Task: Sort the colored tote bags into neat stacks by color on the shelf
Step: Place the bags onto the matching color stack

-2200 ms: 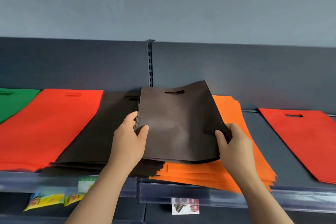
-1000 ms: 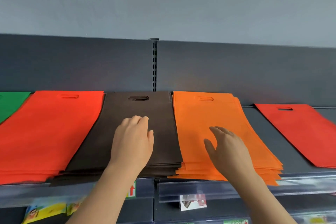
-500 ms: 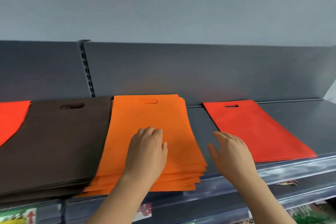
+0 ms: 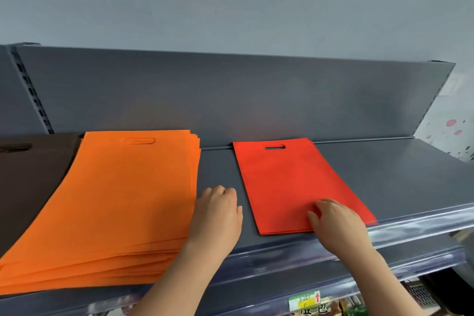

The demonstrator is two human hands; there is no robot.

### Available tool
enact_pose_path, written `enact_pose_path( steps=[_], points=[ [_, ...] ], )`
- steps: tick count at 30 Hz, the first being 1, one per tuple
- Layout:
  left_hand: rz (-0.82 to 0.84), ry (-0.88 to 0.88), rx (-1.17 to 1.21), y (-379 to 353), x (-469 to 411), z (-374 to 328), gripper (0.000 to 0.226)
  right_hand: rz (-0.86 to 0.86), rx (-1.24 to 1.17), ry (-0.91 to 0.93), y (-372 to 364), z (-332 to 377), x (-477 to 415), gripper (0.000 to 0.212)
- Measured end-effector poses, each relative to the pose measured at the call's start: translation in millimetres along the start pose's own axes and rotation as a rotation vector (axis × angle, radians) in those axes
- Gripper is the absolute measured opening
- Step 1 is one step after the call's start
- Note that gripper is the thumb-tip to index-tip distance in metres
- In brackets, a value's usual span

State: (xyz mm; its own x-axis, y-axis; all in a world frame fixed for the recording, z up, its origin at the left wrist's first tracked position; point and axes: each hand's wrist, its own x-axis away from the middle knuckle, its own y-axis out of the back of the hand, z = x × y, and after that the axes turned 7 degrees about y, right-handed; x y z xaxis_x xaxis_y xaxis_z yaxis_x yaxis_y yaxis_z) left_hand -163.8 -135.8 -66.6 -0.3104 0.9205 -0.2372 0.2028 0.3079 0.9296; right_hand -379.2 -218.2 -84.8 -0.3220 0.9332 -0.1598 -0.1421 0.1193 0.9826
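now my right hand [image 4: 338, 224] lies, fingers together, on the flat matte red tote bag [image 4: 287, 177] at its near edge; left of it my left hand [image 4: 216, 217], loosely curled, sits beside the layered orange stack [image 4: 120, 200].

Light is even, diffuse and moderately bright. Shadows are soft and faint. Pale sheen on the shelf [image 4: 400, 177]; white glare along the clear price rail [image 4: 423, 224]. Straight edges bow; lower corners are blurred.
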Motion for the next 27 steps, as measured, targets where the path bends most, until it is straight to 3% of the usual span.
enact_pose_path(
  steps=[4, 9, 14, 18, 23, 27],
  points=[
    [0.063, 0.035, 0.010, -12, -4, -21, 0.021, -0.004, -0.001, 0.061, -6, -5, 3, 0.025],
    [0.094, 0.157, 0.160, -17, -10, -37, 0.030, 0.012, -0.065, 0.167, -4, -9, -1, 0.030],
    [0.118, 0.283, 0.159, -16, -15, -41, 0.035, 0.056, -0.015, -0.023, 0, -37, -4, 0.036],
    [0.128, 0.322, 0.224, -18, -18, -47, 0.033, 0.076, -0.029, -0.021, 1, -35, -1, 0.032],
    [0.195, 0.401, 0.509, -21, -23, -49, 0.042, 0.102, -0.076, -0.038, 5, -30, -3, 0.032],
    [0.198, 0.469, 0.514, -19, -27, -48, 0.043, 0.119, -0.188, -0.140, 6, -32, -6, 0.046]
  ],
)
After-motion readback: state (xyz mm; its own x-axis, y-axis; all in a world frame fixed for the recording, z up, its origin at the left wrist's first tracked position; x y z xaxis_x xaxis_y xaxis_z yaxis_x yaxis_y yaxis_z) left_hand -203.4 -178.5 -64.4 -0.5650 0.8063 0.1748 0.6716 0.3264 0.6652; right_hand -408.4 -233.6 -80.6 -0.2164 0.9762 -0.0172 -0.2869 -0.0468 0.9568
